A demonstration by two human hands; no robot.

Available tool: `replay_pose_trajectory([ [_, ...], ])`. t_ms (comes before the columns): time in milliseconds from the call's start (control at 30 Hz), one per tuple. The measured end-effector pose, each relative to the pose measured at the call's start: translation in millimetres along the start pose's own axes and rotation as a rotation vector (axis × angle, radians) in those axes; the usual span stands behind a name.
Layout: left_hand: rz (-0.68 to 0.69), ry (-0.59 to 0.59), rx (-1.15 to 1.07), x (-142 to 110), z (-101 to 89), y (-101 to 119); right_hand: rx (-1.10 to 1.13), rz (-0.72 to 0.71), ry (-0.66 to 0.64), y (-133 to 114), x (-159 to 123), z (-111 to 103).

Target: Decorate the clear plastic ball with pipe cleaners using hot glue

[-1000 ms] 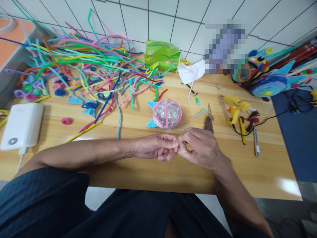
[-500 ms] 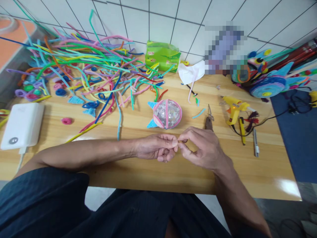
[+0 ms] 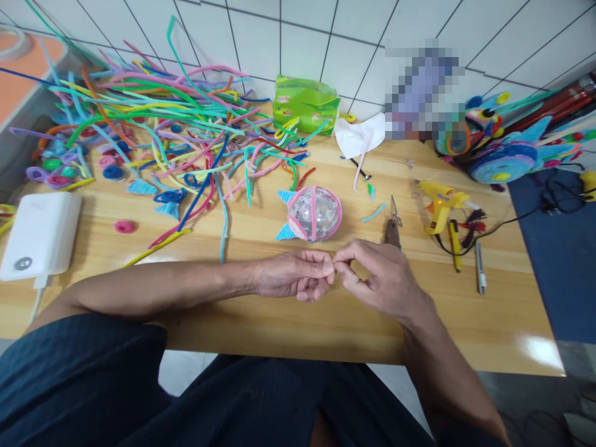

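Observation:
My left hand is closed in a pinch, its thumb pressed on the forefinger. Against its fingertips, my right hand pinches too, thumb and forefinger meeting. Whatever lies between the fingertips is too small and covered to make out. Just beyond both hands sits a clear, glittery ball ornament with pink pipe cleaner bands and two blue striped fins on its left side. Pliers lie beyond my right hand, and a short light blue pipe cleaner piece is beside them.
A tangled heap of pipe cleaners covers the back left. A white power bank stands at left. Behind is a green packet. On the right are a yellow glue gun with its cord, a yellow cutter and pipe cleaner figures.
My right thumb and forefinger parted slightly from the left fingertips, then came back against them. The left hand has hardly moved, and the things on the table lie as before.

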State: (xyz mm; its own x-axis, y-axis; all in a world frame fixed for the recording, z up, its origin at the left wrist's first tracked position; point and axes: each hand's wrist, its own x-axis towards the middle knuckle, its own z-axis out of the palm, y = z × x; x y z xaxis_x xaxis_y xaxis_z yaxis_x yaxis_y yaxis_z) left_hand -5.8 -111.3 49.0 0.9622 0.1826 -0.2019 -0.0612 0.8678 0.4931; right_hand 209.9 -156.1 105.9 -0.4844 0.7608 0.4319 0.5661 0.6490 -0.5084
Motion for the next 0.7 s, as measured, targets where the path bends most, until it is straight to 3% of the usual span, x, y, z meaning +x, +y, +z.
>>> replay_pose_trajectory([
  [700, 0.002, 0.011, 0.005, 0.3, -0.6, -0.4, 0.083, 0.039, -0.001, 0.5, -0.3, 1.7],
])
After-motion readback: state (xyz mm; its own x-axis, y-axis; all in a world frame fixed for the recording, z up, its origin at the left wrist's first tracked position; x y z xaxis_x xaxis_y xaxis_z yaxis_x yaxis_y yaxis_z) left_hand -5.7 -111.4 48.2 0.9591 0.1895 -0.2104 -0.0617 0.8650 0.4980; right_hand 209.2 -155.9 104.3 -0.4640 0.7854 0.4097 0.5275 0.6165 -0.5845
